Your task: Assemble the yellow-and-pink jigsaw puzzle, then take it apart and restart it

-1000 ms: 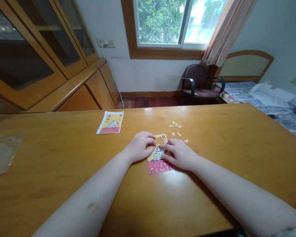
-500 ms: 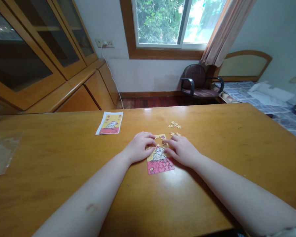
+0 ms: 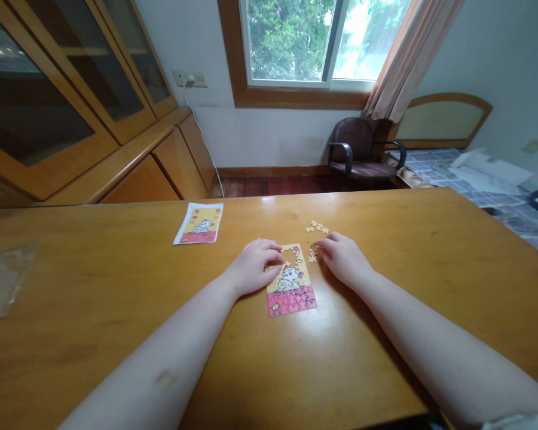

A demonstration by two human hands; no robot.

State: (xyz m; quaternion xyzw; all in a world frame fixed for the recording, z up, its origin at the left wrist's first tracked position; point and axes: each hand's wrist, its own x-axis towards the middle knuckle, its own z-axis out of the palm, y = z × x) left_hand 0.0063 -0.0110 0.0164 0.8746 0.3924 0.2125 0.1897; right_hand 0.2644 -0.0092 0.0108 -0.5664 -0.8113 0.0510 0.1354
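Observation:
A jigsaw puzzle [image 3: 291, 292] with a white cartoon animal on yellow and pink lies on the table, with a gap in its upper yellow part. My left hand [image 3: 257, 266] rests along its upper left edge, thumb and fingers apart, covering part of that side. To the right of the puzzle, my right hand [image 3: 341, 254] is over some loose puzzle pieces [image 3: 312, 255], its fingertips at them and its fingers slightly parted. More loose yellow pieces [image 3: 317, 227] lie just beyond that hand. I cannot see any piece lifted.
A printed picture card [image 3: 201, 224] with the same design lies at the table's far left. Clear plastic wrapping [image 3: 4, 280] is at the left edge. Beyond the wooden table [image 3: 407, 298] stand an office chair [image 3: 356, 143], a bed [image 3: 466, 173] and a glass-fronted cabinet [image 3: 138, 167].
My right hand has moved off the puzzle, rightward and slightly away from me, to the loose pieces. The puzzle's upper right side now shows. My left hand stays in place.

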